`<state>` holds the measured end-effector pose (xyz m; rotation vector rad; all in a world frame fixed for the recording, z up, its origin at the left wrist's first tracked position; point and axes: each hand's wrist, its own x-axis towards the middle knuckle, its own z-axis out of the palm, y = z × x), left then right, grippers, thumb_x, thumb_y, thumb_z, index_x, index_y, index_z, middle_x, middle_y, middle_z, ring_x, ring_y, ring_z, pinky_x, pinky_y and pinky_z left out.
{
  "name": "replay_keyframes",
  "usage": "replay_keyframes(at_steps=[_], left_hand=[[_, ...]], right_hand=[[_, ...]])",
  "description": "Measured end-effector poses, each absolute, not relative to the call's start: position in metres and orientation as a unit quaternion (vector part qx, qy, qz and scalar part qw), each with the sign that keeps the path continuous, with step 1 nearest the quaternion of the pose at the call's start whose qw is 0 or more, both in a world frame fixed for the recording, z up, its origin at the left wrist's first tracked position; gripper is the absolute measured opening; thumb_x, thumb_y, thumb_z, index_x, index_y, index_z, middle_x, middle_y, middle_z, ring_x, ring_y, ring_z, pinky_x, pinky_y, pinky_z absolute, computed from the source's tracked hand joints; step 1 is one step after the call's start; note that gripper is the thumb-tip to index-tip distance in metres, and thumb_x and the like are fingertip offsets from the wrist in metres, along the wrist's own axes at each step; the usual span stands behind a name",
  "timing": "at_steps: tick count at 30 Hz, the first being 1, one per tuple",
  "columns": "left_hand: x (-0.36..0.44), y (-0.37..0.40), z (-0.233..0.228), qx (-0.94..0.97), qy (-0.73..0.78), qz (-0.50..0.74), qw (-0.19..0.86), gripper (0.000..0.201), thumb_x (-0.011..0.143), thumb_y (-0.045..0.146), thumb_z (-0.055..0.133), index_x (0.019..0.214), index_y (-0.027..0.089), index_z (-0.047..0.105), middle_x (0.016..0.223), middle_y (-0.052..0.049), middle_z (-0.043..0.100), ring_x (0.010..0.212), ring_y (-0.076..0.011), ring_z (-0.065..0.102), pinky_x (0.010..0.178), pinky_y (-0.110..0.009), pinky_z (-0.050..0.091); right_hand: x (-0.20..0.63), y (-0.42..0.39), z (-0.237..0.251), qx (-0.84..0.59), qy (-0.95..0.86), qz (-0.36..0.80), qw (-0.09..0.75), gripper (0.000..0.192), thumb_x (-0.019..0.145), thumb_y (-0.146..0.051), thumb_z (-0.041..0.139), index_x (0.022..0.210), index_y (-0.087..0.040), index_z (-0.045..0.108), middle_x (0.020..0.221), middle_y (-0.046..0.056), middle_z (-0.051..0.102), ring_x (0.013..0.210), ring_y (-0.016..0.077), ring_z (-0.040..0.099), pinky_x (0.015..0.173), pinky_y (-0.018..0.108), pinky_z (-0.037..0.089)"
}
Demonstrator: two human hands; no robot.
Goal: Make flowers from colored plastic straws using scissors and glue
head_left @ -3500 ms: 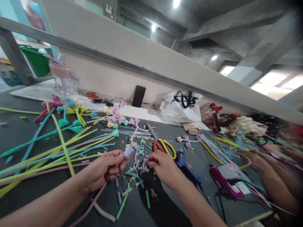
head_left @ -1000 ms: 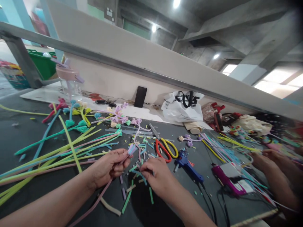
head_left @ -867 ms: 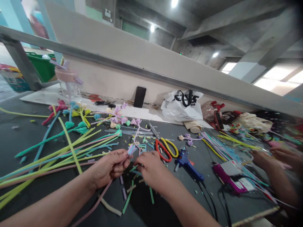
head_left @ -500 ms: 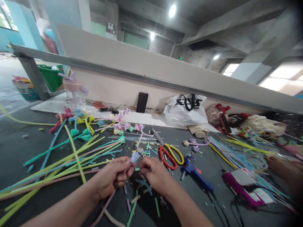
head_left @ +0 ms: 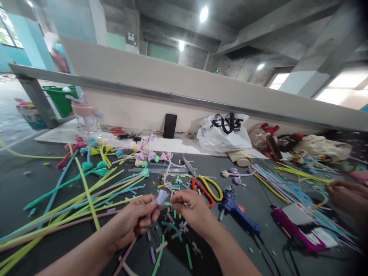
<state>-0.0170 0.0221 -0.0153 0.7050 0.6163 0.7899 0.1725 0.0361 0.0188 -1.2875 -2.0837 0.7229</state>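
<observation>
My left hand point(head_left: 140, 214) pinches a pipe-cleaner flower point(head_left: 162, 197), a small tuft of lilac and light-blue pieces on a long pinkish stem that runs down past my wrist. Close by on the right, my right hand point(head_left: 191, 211) has its thumb and fingers pressed together. Whatever it may hold is too small or hidden to name. Around and below both hands lie short cut bits of pipe cleaner point(head_left: 188, 256) in green, lilac and blue. Red-and-yellow-handled scissors point(head_left: 203, 184) rest just beyond my right hand, with a blue glue gun point(head_left: 240, 214) to their right.
Long pipe cleaners point(head_left: 69, 207) spread across the left, with finished coloured flowers point(head_left: 143, 151) behind them. A phone point(head_left: 170, 125) leans on the back panel near a white bag point(head_left: 224, 132). At right are a magenta-and-white device point(head_left: 301, 226) and another person's hand point(head_left: 347, 197).
My right hand has shifted very slightly against the flower, its fingers still pressed together. My left hand keeps its hold. The whole view has moved a little.
</observation>
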Motion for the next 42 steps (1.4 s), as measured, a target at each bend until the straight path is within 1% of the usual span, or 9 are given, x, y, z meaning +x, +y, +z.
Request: replay_keyframes(at_steps=[3, 7, 10, 13, 18, 24, 31, 37, 42], left_hand=[[-0.016, 0.023, -0.016, 0.338, 0.294, 0.368, 0.814, 0.018, 0.082, 0.031, 0.051, 0.073, 0.015, 0.047, 0.058, 0.003, 0.05, 0.034, 0.0012, 0.019, 0.034, -0.016, 0.006], [-0.014, 0.021, -0.016, 0.352, 0.31, 0.363, 0.805, 0.02, 0.081, 0.032, 0.052, 0.071, 0.015, 0.046, 0.058, 0.003, 0.051, 0.035, 0.0008, 0.019, 0.034, -0.016, 0.006], [-0.013, 0.018, -0.014, 0.371, 0.316, 0.355, 0.798, 0.022, 0.081, 0.032, 0.051, 0.068, 0.015, 0.045, 0.059, 0.002, 0.052, 0.036, 0.0001, 0.021, 0.034, -0.016, 0.007], [-0.011, 0.016, -0.012, 0.382, 0.321, 0.34, 0.797, 0.023, 0.082, 0.031, 0.051, 0.066, 0.015, 0.045, 0.056, 0.003, 0.05, 0.035, -0.0001, 0.021, 0.034, -0.017, 0.008], [-0.011, 0.017, -0.011, 0.395, 0.323, 0.322, 0.798, 0.024, 0.081, 0.033, 0.052, 0.067, 0.015, 0.047, 0.055, 0.004, 0.049, 0.035, 0.0002, 0.02, 0.034, -0.017, 0.007], [-0.012, 0.016, -0.01, 0.399, 0.319, 0.318, 0.799, 0.022, 0.08, 0.033, 0.054, 0.067, 0.015, 0.048, 0.055, 0.003, 0.051, 0.034, 0.0004, 0.019, 0.034, -0.017, 0.006], [-0.013, 0.016, -0.009, 0.408, 0.319, 0.311, 0.797, 0.026, 0.079, 0.036, 0.053, 0.066, 0.014, 0.05, 0.053, 0.004, 0.048, 0.033, 0.0007, 0.015, 0.033, -0.018, 0.005], [-0.013, 0.016, -0.008, 0.405, 0.322, 0.31, 0.798, 0.025, 0.078, 0.035, 0.055, 0.065, 0.015, 0.049, 0.05, 0.005, 0.047, 0.032, 0.0006, 0.016, 0.033, -0.017, 0.005], [-0.015, 0.016, -0.01, 0.403, 0.317, 0.308, 0.801, 0.022, 0.08, 0.032, 0.053, 0.068, 0.014, 0.049, 0.054, 0.003, 0.051, 0.033, 0.0007, 0.016, 0.033, -0.016, 0.005]], right_hand=[[0.173, 0.035, 0.023, -0.494, -0.781, 0.25, 0.289, 0.015, 0.069, -0.007, 0.063, 0.06, -0.018, 0.058, 0.058, -0.003, 0.057, 0.07, 0.0143, 0.051, 0.065, 0.023, 0.036], [0.173, 0.032, 0.025, -0.478, -0.81, 0.184, 0.285, 0.014, 0.073, -0.009, 0.06, 0.064, -0.019, 0.056, 0.061, -0.003, 0.058, 0.068, 0.0133, 0.05, 0.075, 0.028, 0.034], [0.175, 0.031, 0.024, -0.439, -0.847, 0.133, 0.268, 0.014, 0.078, -0.011, 0.055, 0.067, -0.019, 0.053, 0.063, -0.005, 0.058, 0.064, 0.0105, 0.051, 0.085, 0.032, 0.028], [0.178, 0.03, 0.022, -0.412, -0.87, 0.093, 0.253, 0.015, 0.08, -0.008, 0.049, 0.071, -0.019, 0.052, 0.066, -0.005, 0.059, 0.065, 0.0094, 0.052, 0.09, 0.034, 0.023], [0.179, 0.029, 0.02, -0.391, -0.881, 0.075, 0.255, 0.014, 0.079, -0.008, 0.05, 0.071, -0.02, 0.052, 0.067, -0.005, 0.06, 0.065, 0.0091, 0.053, 0.091, 0.034, 0.021], [0.175, 0.026, 0.02, -0.408, -0.876, 0.075, 0.247, 0.014, 0.08, -0.012, 0.05, 0.069, -0.019, 0.051, 0.065, -0.004, 0.06, 0.065, 0.0105, 0.054, 0.091, 0.036, 0.021], [0.173, 0.024, 0.021, -0.403, -0.879, 0.071, 0.244, 0.01, 0.08, -0.012, 0.05, 0.073, -0.02, 0.052, 0.068, -0.002, 0.061, 0.067, 0.0121, 0.054, 0.092, 0.037, 0.021], [0.172, 0.021, 0.021, -0.399, -0.881, 0.068, 0.245, 0.009, 0.079, -0.012, 0.05, 0.073, -0.019, 0.051, 0.069, -0.002, 0.06, 0.068, 0.0115, 0.054, 0.093, 0.036, 0.02], [0.171, 0.02, 0.022, -0.399, -0.876, 0.083, 0.257, 0.009, 0.08, -0.013, 0.05, 0.073, -0.019, 0.052, 0.069, -0.002, 0.06, 0.068, 0.0113, 0.053, 0.094, 0.039, 0.02]])
